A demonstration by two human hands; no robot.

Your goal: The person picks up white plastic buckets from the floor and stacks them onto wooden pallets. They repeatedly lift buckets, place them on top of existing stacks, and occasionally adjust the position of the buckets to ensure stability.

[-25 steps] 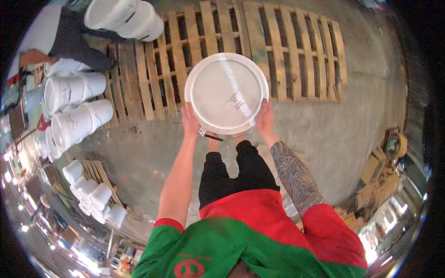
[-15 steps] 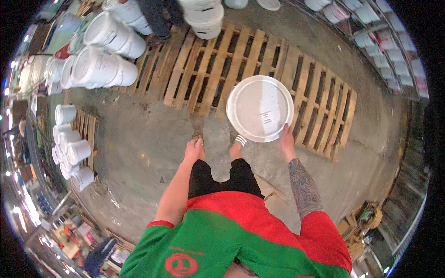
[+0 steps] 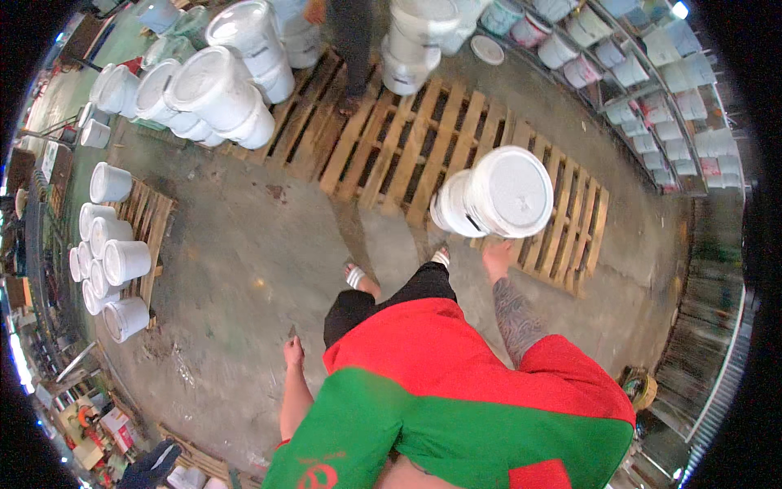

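Since the earlier frames, when a white lidded bucket (image 3: 495, 194) was held in front with both hands, the left hand (image 3: 293, 353) has been let go and dropped to the person's side, and the bucket is now carried by the right hand (image 3: 494, 256) alone. It is seen out to the right, tilted so that its round lid faces up toward the camera, above the near edge of a wooden pallet (image 3: 456, 155) lying on the concrete floor (image 3: 244, 269). The right hand is pressed against the underside of the bucket; how its fingers are closed cannot be told, as they are hidden behind it. The left hand hangs with nothing in it, fingers loosely together, well apart from the bucket. Two sandalled feet (image 3: 358, 277) are seen just short of the pallet. Farther off, stacks of white buckets (image 3: 220, 90) are piled at the upper left, smaller buckets (image 3: 110, 261) are set on a low pallet at the left, and shelves of buckets (image 3: 652, 73) are ranged along the upper right.
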